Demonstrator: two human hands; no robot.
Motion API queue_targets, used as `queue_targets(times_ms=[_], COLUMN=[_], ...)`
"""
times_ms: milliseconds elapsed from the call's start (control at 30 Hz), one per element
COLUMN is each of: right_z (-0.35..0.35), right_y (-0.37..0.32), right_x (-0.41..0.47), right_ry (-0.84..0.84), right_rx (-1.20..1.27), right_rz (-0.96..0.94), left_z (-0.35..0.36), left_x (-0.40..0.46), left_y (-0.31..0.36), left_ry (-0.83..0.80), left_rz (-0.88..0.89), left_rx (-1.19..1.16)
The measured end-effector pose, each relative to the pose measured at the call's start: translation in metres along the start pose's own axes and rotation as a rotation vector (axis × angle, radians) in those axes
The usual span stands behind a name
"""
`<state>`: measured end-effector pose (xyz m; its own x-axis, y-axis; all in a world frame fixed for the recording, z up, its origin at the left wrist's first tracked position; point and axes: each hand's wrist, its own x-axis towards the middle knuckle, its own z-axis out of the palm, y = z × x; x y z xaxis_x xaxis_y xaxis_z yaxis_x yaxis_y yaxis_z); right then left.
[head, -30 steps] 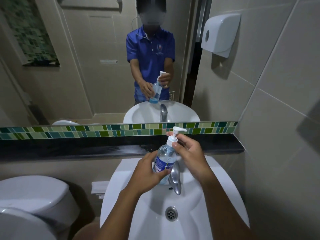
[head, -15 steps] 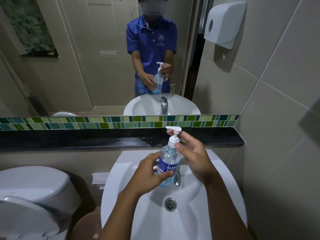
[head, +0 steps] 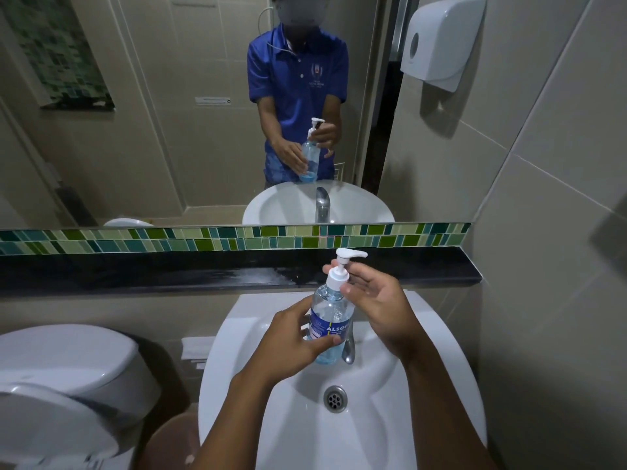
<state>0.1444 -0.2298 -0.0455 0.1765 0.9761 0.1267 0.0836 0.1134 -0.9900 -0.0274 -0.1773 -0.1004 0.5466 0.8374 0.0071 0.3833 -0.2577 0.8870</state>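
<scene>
A clear pump bottle is held upright in the centre of the frame, above the back of the white sink. It has a blue label and a little blue liquid at the bottom. Its white pump head is up, with the spout pointing to the right of the frame.

The left hand comes in from the lower left and grips the bottle's body, its fingers wrapped round the label and its thumb across the front. The right hand comes in from the lower right. It is clamped on the white collar just under the pump head: the thumb lies against the collar's near side, and fingertips show behind the stem.

Just behind and below the bottle's base is the chrome tap, partly hidden by the bottle. The drain lies lower in the bowl, in the lower centre of the frame.

Across the middle of the frame runs a black ledge, with a band of green mosaic tiles above it. Higher still, the mirror shows the person in a blue shirt holding the bottle.

A white wall dispenser hangs at the upper right. A toilet with its lid down fills the lower left.
</scene>
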Motion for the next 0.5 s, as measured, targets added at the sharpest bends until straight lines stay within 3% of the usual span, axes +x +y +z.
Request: queue_targets(times_ms=[100,233,333,500], right_z=[-0.0049,-0.0025,-0.0009,-0.0045], right_y=[0.0033,0.002,0.005,0.0025], right_x=[0.0042,0.001,0.0036,-0.0036], right_ry=[0.098,-0.043,0.106,-0.072], right_rx=[-0.066,-0.012,-0.096,0.077], right_rz=[0.01,0.056,0.056,0.041], left_z=[-0.0018,-0.0008,0.0001,0.0002], left_x=[-0.0017,0.0,0.0001,-0.0007], left_y=[-0.0001,-0.0002,-0.0004,-0.0001], left_ry=[-0.006,-0.029,-0.052,-0.081], left_rz=[-0.016,-0.023,-0.025,-0.032], left_rx=[0.016,0.003,0.011,0.02])
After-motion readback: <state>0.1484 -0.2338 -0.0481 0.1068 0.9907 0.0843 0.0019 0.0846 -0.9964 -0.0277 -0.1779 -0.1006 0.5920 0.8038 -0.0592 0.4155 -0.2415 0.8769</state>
